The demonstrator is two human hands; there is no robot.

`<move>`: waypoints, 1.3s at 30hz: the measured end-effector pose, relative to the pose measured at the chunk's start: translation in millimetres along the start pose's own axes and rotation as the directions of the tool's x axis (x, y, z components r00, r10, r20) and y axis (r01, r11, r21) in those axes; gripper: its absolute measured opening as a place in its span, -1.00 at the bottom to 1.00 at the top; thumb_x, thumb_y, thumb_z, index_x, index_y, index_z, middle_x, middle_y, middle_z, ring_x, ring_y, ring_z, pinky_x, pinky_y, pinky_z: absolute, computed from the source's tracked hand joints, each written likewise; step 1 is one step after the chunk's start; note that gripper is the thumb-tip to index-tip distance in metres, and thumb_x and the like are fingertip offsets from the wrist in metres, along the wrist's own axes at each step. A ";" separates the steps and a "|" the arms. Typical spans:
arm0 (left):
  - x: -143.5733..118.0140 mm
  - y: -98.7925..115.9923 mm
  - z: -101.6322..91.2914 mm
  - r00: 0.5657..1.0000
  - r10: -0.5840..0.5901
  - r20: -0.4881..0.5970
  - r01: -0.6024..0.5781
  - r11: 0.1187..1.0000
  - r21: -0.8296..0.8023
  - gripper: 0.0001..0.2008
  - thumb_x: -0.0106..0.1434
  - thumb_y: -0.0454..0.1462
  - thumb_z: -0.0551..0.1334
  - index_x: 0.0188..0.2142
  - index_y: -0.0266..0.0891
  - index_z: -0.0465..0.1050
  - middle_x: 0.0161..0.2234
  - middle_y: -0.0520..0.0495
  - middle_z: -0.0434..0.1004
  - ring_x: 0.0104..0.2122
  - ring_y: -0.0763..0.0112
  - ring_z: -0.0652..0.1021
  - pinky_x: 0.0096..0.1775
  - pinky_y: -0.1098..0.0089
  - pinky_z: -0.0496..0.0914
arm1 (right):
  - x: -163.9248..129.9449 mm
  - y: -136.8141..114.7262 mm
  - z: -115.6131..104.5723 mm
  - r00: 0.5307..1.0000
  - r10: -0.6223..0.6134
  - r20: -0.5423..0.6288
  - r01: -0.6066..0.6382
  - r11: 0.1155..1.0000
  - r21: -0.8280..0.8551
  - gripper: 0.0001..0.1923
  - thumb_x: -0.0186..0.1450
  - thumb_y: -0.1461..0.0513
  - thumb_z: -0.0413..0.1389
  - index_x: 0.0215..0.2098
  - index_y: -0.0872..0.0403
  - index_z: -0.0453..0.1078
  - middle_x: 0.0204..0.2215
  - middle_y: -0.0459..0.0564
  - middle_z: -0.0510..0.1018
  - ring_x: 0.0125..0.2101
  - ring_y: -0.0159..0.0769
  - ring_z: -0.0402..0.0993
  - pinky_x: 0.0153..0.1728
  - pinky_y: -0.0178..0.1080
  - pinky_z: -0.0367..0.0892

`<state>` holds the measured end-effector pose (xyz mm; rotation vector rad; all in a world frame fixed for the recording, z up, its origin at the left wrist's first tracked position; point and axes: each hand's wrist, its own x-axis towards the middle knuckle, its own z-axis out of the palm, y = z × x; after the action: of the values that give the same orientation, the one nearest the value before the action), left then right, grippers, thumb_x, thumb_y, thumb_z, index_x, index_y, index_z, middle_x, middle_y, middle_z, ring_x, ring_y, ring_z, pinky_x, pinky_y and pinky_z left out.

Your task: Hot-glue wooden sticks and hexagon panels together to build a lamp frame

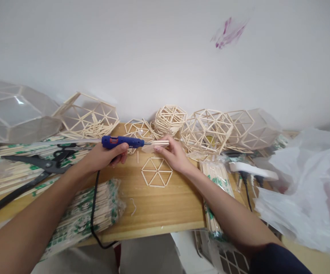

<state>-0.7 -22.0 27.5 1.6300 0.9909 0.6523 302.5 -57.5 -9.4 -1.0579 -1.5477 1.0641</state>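
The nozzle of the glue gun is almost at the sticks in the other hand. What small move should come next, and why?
Probably squeeze the trigger gently. The left hand holds the blue glue gun level, its nozzle meeting the end of the small bundle of wooden sticks pinched by the right hand; no glue shows there yet.

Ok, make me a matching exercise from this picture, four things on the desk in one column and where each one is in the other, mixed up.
Things
1. glue gun
2. scissors
3. flat stick hexagon
4. power strip

Places
A. flat on the table between the hands
B. far left, lying on packs of sticks
C. in the left hand
D. right of the right hand, beside the plastic bags

Pairs: 1-C, 2-B, 3-A, 4-D
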 end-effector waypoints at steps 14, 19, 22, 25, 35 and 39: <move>0.8 -0.4 -1.0 1.000 -0.003 -0.019 0.004 1.000 0.027 -0.16 0.28 0.54 0.46 -0.51 -0.17 0.56 -0.57 -0.14 0.57 -0.67 0.44 0.40 -0.58 0.41 0.21 | -0.8 4.2 1.7 1.000 -0.020 0.002 0.020 1.000 -0.019 -0.44 0.48 -0.26 0.54 -0.10 -0.08 0.47 -0.19 -0.07 0.64 -0.14 -0.12 0.53 0.02 -0.07 0.50; 2.8 -8.2 -12.9 0.995 -0.092 -0.043 0.097 0.985 0.143 -0.18 0.30 0.53 0.40 -0.55 -0.13 0.59 -0.63 -0.14 0.50 -0.67 0.39 0.40 -0.55 0.37 0.25 | 0.9 7.7 -3.7 0.999 -0.002 -0.050 0.001 1.000 -0.013 -0.44 0.47 -0.26 0.54 -0.11 -0.09 0.46 -0.19 -0.09 0.63 -0.13 -0.13 0.52 0.01 -0.09 0.46; 3.9 -12.8 -18.0 0.988 -0.138 -0.074 0.151 0.967 0.204 -0.21 0.30 0.51 0.38 -0.58 -0.11 0.59 -0.67 -0.13 0.45 -0.66 0.37 0.39 -0.54 0.36 0.23 | 1.6 9.7 -7.3 0.996 0.023 -0.081 -0.023 1.000 0.007 -0.43 0.46 -0.27 0.55 -0.12 -0.10 0.47 -0.20 -0.10 0.61 -0.13 -0.13 0.51 -0.01 -0.09 0.43; 4.2 -14.4 -19.6 0.987 -0.140 -0.083 0.155 0.964 0.214 -0.23 0.32 0.48 0.39 -0.57 -0.11 0.59 -0.64 -0.14 0.48 -0.64 0.37 0.40 -0.52 0.36 0.23 | 1.8 10.3 -9.0 0.996 0.048 -0.078 -0.044 0.998 0.044 -0.43 0.45 -0.27 0.55 -0.12 -0.11 0.45 -0.20 -0.10 0.61 -0.13 -0.14 0.52 -0.01 -0.09 0.44; 2.1 -11.5 -14.2 0.994 -0.094 -0.062 0.104 0.977 0.187 -0.25 0.29 0.48 0.40 -0.54 -0.11 0.58 -0.64 -0.08 0.47 -0.65 0.40 0.38 -0.52 0.38 0.26 | 3.1 8.7 -9.5 0.999 -0.020 -0.036 0.017 0.997 -0.071 -0.48 0.49 -0.25 0.50 -0.12 -0.11 0.46 -0.21 -0.08 0.66 -0.15 -0.11 0.55 -0.06 -0.09 0.45; 0.3 -6.6 -7.4 0.997 -0.055 -0.061 0.065 0.984 0.164 -0.25 0.26 0.47 0.41 -0.56 -0.11 0.55 -0.62 -0.09 0.50 -0.65 0.41 0.39 -0.54 0.40 0.23 | 1.5 6.7 -4.4 1.000 -0.018 -0.005 0.018 0.995 -0.101 -0.45 0.49 -0.28 0.50 -0.13 -0.10 0.47 -0.19 -0.06 0.68 -0.13 -0.09 0.56 -0.05 -0.08 0.47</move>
<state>-8.4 -17.4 23.3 1.7271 1.1567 0.5900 307.4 -53.8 -14.7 -1.1126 -1.6180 0.9779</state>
